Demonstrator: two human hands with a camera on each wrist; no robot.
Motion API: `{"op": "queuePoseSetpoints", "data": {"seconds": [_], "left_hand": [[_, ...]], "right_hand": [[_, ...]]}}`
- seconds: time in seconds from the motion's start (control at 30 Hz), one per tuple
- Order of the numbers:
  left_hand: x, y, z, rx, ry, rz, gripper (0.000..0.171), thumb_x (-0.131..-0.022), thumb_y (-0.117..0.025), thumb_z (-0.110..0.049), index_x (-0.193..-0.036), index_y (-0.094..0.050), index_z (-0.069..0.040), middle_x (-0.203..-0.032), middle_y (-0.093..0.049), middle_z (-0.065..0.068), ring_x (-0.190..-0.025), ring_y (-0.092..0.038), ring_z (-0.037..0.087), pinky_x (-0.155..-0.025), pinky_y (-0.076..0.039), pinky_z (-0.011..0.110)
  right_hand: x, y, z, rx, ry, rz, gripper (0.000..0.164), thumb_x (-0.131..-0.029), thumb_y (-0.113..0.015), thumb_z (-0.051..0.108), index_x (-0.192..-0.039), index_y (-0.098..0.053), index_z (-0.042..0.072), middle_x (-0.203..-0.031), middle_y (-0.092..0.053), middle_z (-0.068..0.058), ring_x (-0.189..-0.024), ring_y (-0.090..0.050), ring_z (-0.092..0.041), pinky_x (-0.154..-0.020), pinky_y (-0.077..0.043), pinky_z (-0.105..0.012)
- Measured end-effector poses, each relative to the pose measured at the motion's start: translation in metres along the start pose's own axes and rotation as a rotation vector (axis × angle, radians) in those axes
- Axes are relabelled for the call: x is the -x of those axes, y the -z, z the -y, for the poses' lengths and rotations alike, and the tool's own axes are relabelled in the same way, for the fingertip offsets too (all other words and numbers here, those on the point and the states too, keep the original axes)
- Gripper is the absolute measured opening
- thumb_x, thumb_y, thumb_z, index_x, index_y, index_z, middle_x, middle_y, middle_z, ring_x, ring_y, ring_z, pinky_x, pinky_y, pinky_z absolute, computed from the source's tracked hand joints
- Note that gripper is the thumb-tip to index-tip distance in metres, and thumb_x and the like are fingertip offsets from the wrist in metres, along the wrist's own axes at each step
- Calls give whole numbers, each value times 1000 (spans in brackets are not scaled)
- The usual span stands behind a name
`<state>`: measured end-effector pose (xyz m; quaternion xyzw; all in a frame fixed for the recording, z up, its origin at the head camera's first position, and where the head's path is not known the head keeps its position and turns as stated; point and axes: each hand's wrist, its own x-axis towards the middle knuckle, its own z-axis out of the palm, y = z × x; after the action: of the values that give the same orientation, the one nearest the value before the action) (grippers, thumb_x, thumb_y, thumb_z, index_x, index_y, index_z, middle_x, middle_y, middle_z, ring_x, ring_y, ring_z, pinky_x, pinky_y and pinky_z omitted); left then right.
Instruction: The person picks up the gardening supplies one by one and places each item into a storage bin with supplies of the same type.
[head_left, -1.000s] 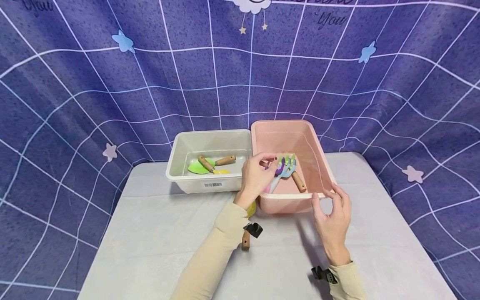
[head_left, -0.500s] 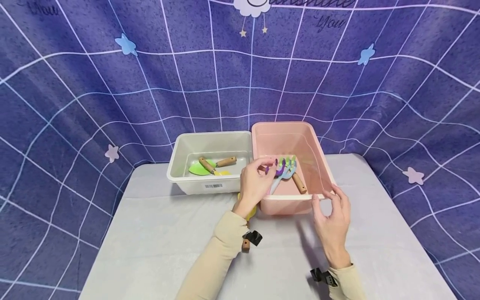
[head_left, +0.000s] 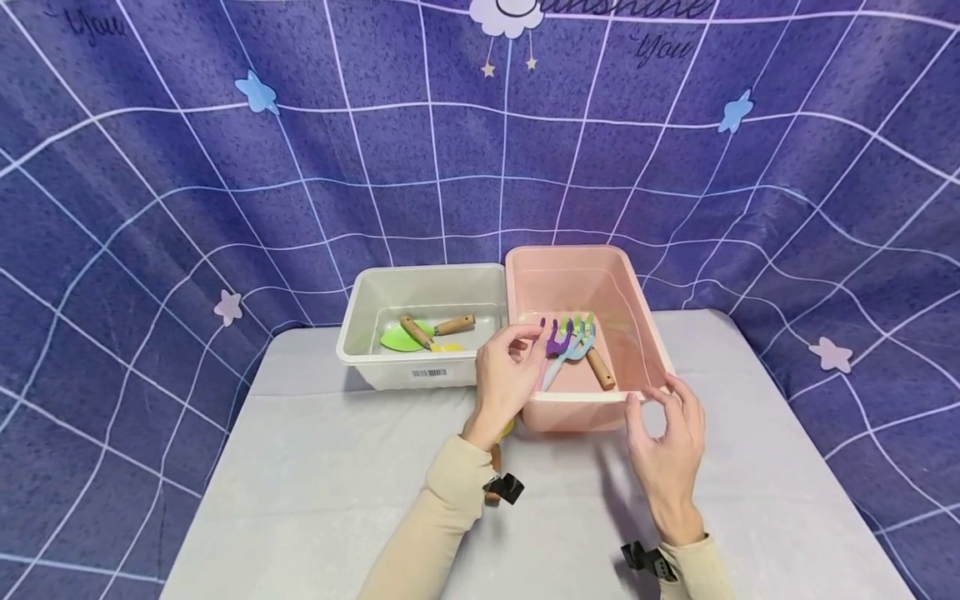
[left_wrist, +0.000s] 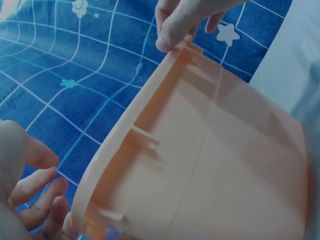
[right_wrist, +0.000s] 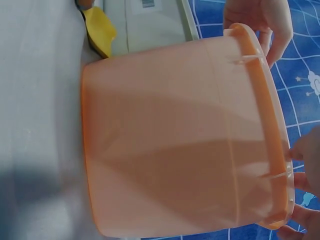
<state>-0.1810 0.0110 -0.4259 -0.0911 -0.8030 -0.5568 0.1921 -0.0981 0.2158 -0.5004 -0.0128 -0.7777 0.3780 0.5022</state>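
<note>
In the head view, my left hand (head_left: 510, 371) hovers over the left side of the pink bin (head_left: 577, 410), its fingers loosely bent. No object shows between thumb and fingers in the left wrist view. Beside its fingertips lies a purple hand rake (head_left: 558, 343), against a light blue hand rake (head_left: 579, 347). A green hand rake (head_left: 567, 322) lies behind them, and a wooden handle (head_left: 600, 368) rests on the bin floor. My right hand (head_left: 667, 437) pinches the front right rim of the bin, thumb outside, as the left wrist view shows.
A light grey bin (head_left: 420, 367) stands against the pink one's left side, holding a green trowel (head_left: 397, 338) and a yellow-headed tool (head_left: 448, 347) with wooden handles. Partly under my left forearm, a yellow shovel (right_wrist: 101, 31) lies on the table (head_left: 315, 467). A blue curtain hangs behind.
My left hand has drawn slightly left and back from the purple rake, so more of its tines show. My right hand keeps its place on the rim.
</note>
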Motion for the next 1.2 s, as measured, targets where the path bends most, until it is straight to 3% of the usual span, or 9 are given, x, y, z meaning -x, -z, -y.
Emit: {"op": "queuePoseSetpoints", "data": {"seconds": [0.17,0.33,0.63,1.0,1.2], "left_hand": [[6,5,4,11,-22,-30,15,-91,-78,-13,-105,-83,-15,-98,-82,2,-80,-69,17,-73,-58,31],[9,10,9,19,-11,-43,16,-90,-78,-13,-106,-83,-14,-89,-78,3,-77,-67,16,-69,-54,23],[19,15,22,92,2,-43,15,-93,-76,-11,-107,-81,-5,-95,-78,9,-80,-69,15,-69,-58,20],[30,22,32,109,53,-52,16,-92,-76,-6,-107,-81,-8,-100,-77,8,-86,-69,18,-70,-58,20],[32,25,37,77,33,-48,15,-91,-76,-7,-105,-82,-10,-97,-76,7,-84,-70,18,-69,-59,21]], "right_hand": [[1,-1,3,-2,25,-11,17,-87,-80,7,-100,-77,-4,-131,-71,-25,-113,-61,-47,-103,-36,-24],[0,-3,7,-19,52,-25,17,-85,-80,5,-100,-78,-4,-128,-72,-26,-109,-63,-48,-103,-37,-24],[0,-4,15,-45,66,-21,18,-84,-79,1,-102,-79,-4,-124,-72,-27,-109,-63,-49,-104,-36,-19],[3,-4,20,-65,89,-27,16,-84,-78,0,-99,-78,-5,-117,-74,-27,-107,-63,-49,-106,-37,-20],[6,-3,23,-80,64,-16,22,-83,-80,1,-104,-78,-5,-119,-74,-25,-108,-63,-48,-106,-37,-17]]}}
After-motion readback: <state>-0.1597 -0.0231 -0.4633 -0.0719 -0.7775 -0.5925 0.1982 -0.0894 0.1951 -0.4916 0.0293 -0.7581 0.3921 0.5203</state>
